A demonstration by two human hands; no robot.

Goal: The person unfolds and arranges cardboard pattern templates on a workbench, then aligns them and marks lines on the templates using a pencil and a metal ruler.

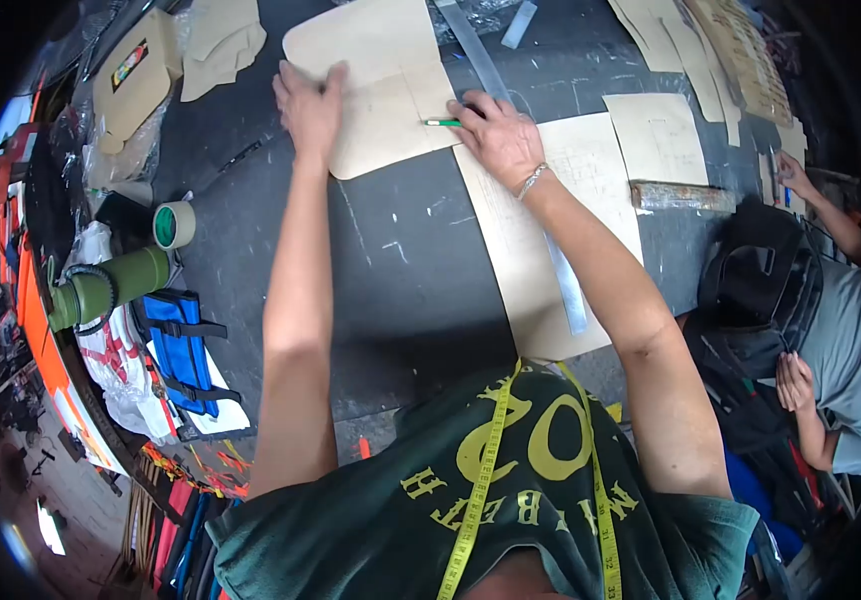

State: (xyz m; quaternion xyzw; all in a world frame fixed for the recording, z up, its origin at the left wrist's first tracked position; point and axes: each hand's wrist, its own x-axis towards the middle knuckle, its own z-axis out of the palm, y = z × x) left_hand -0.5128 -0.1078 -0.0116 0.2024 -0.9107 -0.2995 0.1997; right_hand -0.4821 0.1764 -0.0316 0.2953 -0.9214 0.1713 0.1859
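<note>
A tan card piece (380, 90) with rounded corners lies on the dark table (410, 290). At its left edge rests my left hand (312, 108), fingers apart, the fingertips on or beside the card. My right hand (498, 138) is at the card's lower right, its fingers closed on a green pencil (441, 122) that points left over the card. A larger tan sheet (525, 270) reaches from under my right wrist towards me. On that sheet lies a metal ruler (563, 285), partly hidden by my right forearm.
A tape roll (174, 224), a green cylinder (115, 287) and a blue strapped pouch (182, 350) are at the left. A wrapped bar (680, 196) and more card pieces (655, 140) lie right. Beyond a black backpack (760, 270), another person's hands show at the far right.
</note>
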